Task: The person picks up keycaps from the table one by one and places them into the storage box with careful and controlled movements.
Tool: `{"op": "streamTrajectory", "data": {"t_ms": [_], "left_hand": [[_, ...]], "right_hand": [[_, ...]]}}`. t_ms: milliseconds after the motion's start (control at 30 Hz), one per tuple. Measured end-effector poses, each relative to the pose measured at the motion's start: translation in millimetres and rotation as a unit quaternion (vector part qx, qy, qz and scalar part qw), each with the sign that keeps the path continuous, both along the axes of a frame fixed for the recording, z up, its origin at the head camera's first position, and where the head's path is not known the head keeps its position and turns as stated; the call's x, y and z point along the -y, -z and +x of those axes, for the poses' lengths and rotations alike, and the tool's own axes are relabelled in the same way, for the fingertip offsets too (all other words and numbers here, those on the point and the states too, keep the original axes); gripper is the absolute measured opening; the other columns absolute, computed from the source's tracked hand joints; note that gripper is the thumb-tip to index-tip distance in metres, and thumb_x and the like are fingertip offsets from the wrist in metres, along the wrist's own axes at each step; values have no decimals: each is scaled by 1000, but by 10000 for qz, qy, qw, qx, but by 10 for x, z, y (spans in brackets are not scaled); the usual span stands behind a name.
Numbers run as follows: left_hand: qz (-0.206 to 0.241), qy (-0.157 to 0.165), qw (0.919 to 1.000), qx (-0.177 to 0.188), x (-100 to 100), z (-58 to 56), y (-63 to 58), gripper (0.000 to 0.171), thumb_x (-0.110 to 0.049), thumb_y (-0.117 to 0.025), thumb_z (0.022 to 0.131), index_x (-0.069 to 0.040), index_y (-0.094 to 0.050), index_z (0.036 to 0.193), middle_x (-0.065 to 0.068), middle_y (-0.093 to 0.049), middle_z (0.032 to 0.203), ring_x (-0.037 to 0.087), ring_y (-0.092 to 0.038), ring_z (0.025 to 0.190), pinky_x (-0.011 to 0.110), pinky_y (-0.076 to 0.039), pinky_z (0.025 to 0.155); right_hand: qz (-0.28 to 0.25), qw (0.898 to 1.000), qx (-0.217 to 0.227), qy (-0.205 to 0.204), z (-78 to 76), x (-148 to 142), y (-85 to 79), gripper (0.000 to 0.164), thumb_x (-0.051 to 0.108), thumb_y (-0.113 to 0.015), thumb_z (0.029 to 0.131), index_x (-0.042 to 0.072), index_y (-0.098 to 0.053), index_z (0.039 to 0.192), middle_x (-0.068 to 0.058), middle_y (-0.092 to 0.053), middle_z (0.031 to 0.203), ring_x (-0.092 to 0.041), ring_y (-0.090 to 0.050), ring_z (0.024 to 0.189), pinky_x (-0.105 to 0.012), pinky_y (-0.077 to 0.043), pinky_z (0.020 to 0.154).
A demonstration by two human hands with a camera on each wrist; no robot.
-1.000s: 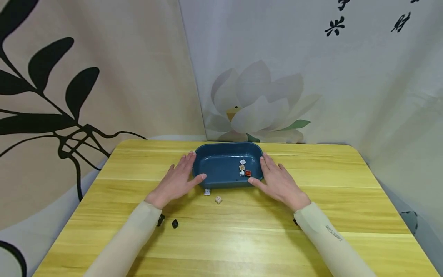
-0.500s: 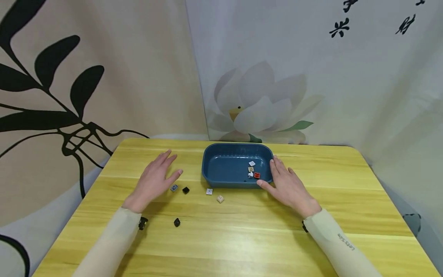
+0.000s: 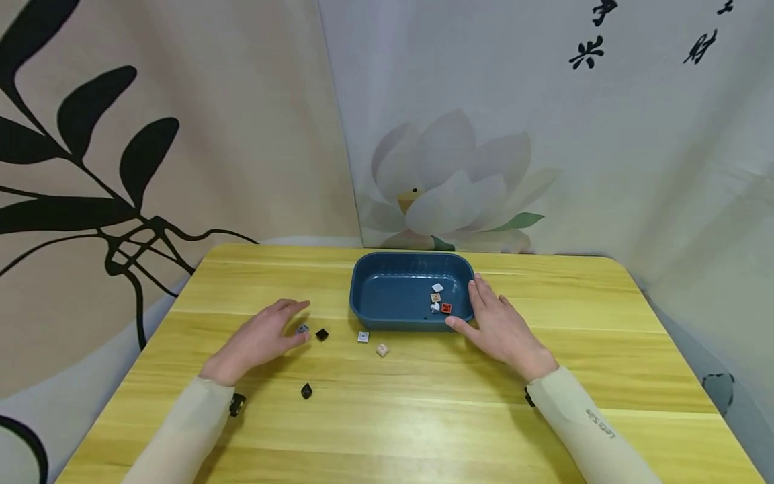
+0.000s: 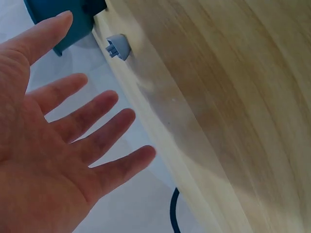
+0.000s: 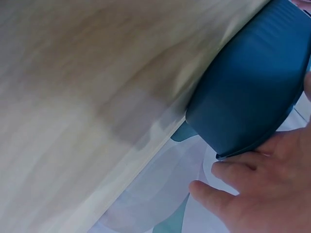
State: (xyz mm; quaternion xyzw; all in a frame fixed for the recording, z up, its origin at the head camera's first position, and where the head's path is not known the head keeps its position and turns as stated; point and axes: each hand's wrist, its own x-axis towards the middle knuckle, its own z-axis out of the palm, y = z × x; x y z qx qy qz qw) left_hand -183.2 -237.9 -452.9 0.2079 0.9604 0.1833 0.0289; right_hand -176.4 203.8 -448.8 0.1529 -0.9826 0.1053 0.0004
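My left hand [image 3: 256, 343] reaches over a grey-blue keycap [image 3: 303, 329], thumb and fingers spread on either side of it. In the left wrist view that keycap [image 4: 119, 47] lies on its side with its stem showing, apart from the fingertips. A black keycap [image 3: 322, 335] sits just to its right. My right hand [image 3: 504, 336] rests against the right end of a dark blue tray [image 3: 387, 292], fingers fairly straight along the side and thumb at the front corner. Inside the tray's right part lie several small keycaps, including a red one [image 3: 446, 308] and a white one [image 3: 438, 288].
In front of the tray lie a white keycap [image 3: 363, 337] and a beige keycap [image 3: 382, 350]. Another black keycap [image 3: 306, 390] is nearer on the wooden table [image 3: 423, 417]. A printed curtain [image 3: 260, 134] hangs behind the table's far edge.
My left hand has left the tray's left side, moved left and come down by the grey-blue keycap. The tray has shifted slightly right, with my right hand staying against it.
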Motion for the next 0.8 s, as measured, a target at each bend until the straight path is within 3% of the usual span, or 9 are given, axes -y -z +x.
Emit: {"op": "streamTrajectory", "data": {"t_ms": [333,800], "left_hand": [[27,79,9990,438,-27,8,54,70,-39,-72,87,-7,-46,144,21,-49,136,37,-52,118,54,-44,95],[-20,91,9994,322,-37,20,64,72,-39,-74,85,-4,-48,142,21,-51,132,37,-54,115,53,-44,94]], "right_hand": [[-131,9998,151,65,8,-9,-4,105,79,-31,87,-3,-15,152,-16,-5,161,-32,-14,145,-55,-24,110],[-231,9997,113,42,1,8,-4,105,78,-32,87,-3,-16,152,-17,-6,160,-33,-15,145,-55,-26,110]]}}
